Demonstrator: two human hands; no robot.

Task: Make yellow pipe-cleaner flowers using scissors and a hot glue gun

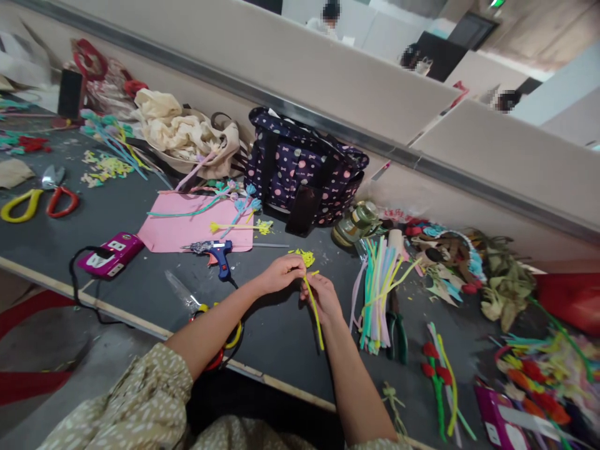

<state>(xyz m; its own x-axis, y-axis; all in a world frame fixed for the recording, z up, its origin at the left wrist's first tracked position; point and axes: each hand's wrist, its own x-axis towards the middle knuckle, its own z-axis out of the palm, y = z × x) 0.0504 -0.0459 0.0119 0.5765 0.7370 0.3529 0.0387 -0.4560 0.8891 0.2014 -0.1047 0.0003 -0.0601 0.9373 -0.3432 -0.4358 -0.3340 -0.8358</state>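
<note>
A yellow pipe cleaner [315, 311] hangs down from between my fingertips. My left hand [284, 274] pinches near its upper end, and my right hand [324, 297] closes on it just below. Behind the fingertips lies a small heap of yellow pieces [307, 257]. A blue hot glue gun [220, 253] rests left of my left hand. Under my left forearm are scissors [184, 294] with yellow and red handles, partly hidden. Right of my right hand is a bundle of pastel pipe cleaners [376, 300], with dark-green-handled pliers [398, 331] beside it.
A pink sheet [175, 225] carries finished pipe-cleaner flowers. At the back stand a dark patterned bag [300, 159], a phone [304, 211] and a glass jar [354, 225]. More scissors [52, 187] lie far left. Red-headed stems [437, 372] lie front right. A low partition borders the table.
</note>
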